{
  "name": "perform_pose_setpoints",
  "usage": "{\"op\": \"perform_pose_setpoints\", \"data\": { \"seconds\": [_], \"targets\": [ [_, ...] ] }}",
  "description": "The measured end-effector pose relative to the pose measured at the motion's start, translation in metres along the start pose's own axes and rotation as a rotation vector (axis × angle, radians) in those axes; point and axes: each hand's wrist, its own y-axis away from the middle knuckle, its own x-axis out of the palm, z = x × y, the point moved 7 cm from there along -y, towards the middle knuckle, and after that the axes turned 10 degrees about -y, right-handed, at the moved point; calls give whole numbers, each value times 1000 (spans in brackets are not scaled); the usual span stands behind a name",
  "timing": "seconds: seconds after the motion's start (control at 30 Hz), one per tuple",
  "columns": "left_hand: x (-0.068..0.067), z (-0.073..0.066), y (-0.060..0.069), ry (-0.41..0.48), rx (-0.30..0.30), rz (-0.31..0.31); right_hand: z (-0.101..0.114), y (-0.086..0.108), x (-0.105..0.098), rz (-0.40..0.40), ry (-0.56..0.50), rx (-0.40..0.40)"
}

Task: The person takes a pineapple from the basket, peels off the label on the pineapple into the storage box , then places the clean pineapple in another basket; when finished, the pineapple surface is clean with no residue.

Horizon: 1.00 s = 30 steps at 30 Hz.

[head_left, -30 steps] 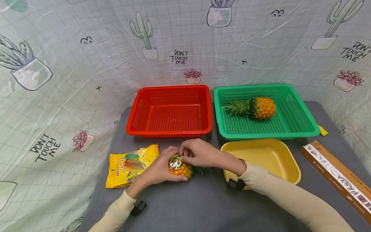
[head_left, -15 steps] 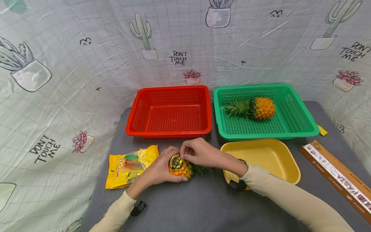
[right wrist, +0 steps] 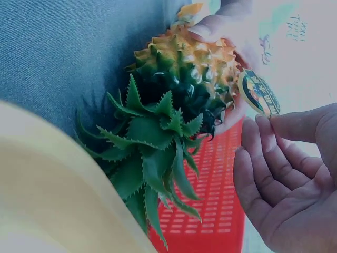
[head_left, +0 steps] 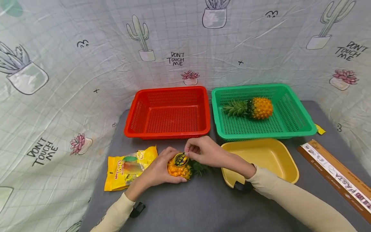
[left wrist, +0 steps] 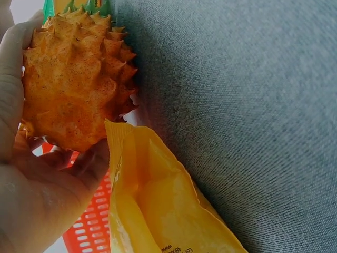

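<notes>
A small orange pineapple (head_left: 177,171) with a green leafy crown (right wrist: 152,153) lies on the grey table. My left hand (head_left: 160,169) grips its body from the left, thumb in front and fingers behind. On the upper side of the fruit is a round black-and-gold sticker (head_left: 180,159). Between thumb and fingertip, my right hand (head_left: 204,149) pinches the sticker's edge. In the right wrist view the sticker (right wrist: 258,94) stands out from the spiky skin; whether its far edge still clings to the fruit is hard to tell.
A yellow candy bag (head_left: 130,168) lies left of the pineapple. Behind stand a red basket (head_left: 166,133) and a green basket (head_left: 269,133) holding another pineapple (head_left: 261,108). A yellow basin (head_left: 294,175) sits below my right forearm, with a long brown pasta box (head_left: 337,178) farther right.
My right hand has drawn slightly up and to the right, and the sticker has lifted and shifted with it. The left hand keeps its grip on the pineapple.
</notes>
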Motion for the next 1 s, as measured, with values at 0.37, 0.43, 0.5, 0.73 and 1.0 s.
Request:
{"op": "perform_pose_setpoints", "data": {
  "seconds": [0.37, 0.43, 0.5, 0.73, 1.0],
  "targets": [
    [-1, -2, 1, -17, 1, 0, 0, 13, -18, -11, 8, 13],
    [-2, -3, 0, -25, 7, -2, 0, 16, -22, -18, 12, 17],
    [-3, -5, 0, -38, 15, -3, -1, 19, -26, -24, 14, 25],
    [-6, -12, -2, -109, 89, -36, -5, 35, -42, -51, 4, 64],
    [-7, -15, -2, -166, 124, -57, -14, 47, -52, -69, 13, 103]
  ]
}}
